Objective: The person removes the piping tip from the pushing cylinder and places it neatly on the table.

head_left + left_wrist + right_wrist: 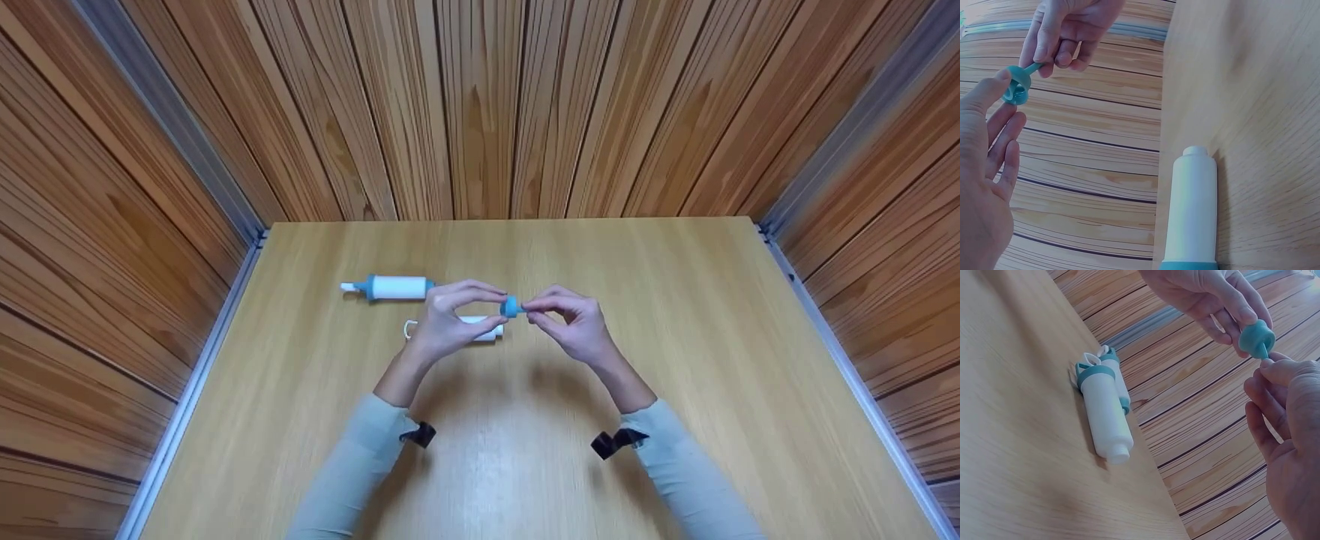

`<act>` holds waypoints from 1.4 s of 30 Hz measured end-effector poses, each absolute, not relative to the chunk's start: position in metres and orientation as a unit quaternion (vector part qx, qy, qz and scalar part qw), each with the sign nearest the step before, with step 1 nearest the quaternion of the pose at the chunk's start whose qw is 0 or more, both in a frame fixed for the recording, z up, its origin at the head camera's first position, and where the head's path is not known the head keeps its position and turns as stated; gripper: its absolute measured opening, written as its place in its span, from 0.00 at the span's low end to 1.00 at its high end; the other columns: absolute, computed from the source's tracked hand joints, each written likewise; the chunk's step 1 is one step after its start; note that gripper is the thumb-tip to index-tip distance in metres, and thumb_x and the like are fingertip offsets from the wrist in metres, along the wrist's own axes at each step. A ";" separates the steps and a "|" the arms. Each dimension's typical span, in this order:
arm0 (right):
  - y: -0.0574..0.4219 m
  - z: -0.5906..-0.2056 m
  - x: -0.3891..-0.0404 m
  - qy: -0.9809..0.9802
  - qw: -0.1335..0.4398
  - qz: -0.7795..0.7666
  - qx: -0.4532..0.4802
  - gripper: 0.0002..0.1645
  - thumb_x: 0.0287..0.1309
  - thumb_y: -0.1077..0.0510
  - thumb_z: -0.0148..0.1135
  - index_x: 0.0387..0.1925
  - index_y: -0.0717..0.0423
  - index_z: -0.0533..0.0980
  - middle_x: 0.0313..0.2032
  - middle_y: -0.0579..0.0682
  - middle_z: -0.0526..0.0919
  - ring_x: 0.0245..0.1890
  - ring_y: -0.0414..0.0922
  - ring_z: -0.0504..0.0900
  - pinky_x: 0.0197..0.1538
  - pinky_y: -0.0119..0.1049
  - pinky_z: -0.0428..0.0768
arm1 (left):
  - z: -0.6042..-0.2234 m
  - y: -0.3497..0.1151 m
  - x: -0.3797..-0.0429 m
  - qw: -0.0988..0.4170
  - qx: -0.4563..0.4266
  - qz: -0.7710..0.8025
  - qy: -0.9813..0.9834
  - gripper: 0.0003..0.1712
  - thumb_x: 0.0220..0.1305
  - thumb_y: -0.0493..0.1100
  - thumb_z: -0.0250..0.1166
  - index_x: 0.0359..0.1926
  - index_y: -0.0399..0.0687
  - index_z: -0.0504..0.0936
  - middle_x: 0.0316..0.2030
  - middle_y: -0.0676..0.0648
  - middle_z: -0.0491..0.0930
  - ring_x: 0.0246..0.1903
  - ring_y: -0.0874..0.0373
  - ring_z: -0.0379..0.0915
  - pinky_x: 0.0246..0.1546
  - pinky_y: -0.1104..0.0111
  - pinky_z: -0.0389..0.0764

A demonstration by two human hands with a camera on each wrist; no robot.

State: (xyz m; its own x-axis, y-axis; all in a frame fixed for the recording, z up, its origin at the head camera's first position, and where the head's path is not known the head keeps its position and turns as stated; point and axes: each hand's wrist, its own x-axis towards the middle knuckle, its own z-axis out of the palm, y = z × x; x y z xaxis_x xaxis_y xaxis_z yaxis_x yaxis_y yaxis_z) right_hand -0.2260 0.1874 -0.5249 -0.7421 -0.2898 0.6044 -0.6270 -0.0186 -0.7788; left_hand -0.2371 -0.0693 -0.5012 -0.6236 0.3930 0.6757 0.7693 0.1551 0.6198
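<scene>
Between the two hands, in midair above the table, is a small teal cap [511, 307] with a thin stem on one side. My left hand [448, 319] pinches the cap's wide end between thumb and fingertips. The stem [1033, 68] is pinched by my right hand [577, 322]. In the left wrist view the wide end shows a hollow, ringed inside. Below the left hand lies a white bottle [1105, 416] with a teal collar, a white loop at one end and a narrow neck at the other. The left hand partly covers this bottle in the head view.
A second white bottle [399, 287] with teal ends and a white tip lies farther back on the table, beyond the left hand. The wooden tabletop [675, 315] is bordered by plank walls [480, 112] with grey metal rails [187, 412] at the sides.
</scene>
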 end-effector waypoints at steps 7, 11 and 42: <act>0.186 -0.523 -0.225 -0.692 0.129 0.630 0.328 0.12 0.65 0.81 0.69 0.48 0.75 0.88 0.41 0.63 0.90 0.44 0.32 0.91 0.57 0.27 0.91 | -0.500 -0.069 -0.236 0.163 -0.390 -0.513 -0.747 0.17 0.64 0.37 0.84 0.53 0.38 0.94 0.51 0.39 0.95 0.55 0.45 0.94 0.65 0.57 0.90; 0.186 -0.522 -0.224 -0.693 0.130 0.630 0.327 0.13 0.64 0.81 0.69 0.48 0.75 0.89 0.41 0.62 0.91 0.44 0.32 0.90 0.57 0.27 0.90 | -0.499 -0.069 -0.236 0.161 -0.389 -0.516 -0.746 0.17 0.64 0.36 0.84 0.53 0.38 0.94 0.51 0.39 0.95 0.55 0.45 0.94 0.66 0.57 0.90; 0.186 -0.524 -0.224 -0.696 0.117 0.636 0.312 0.14 0.67 0.74 0.74 0.52 0.75 0.85 0.47 0.53 0.95 0.46 0.36 0.91 0.58 0.27 0.89 | -0.499 -0.069 -0.235 0.152 -0.378 -0.529 -0.745 0.15 0.66 0.37 0.83 0.52 0.40 0.95 0.52 0.41 0.95 0.55 0.44 0.93 0.67 0.56 0.90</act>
State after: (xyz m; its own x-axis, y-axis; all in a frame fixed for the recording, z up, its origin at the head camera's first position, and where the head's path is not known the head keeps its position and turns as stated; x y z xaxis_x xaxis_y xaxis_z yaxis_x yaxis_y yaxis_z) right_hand -0.2241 0.1864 -0.5245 -0.7773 -0.2858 0.5605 -0.5839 -0.0042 -0.8118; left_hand -0.2353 -0.0689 -0.4992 -0.6683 0.4017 0.6261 0.7235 0.1553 0.6726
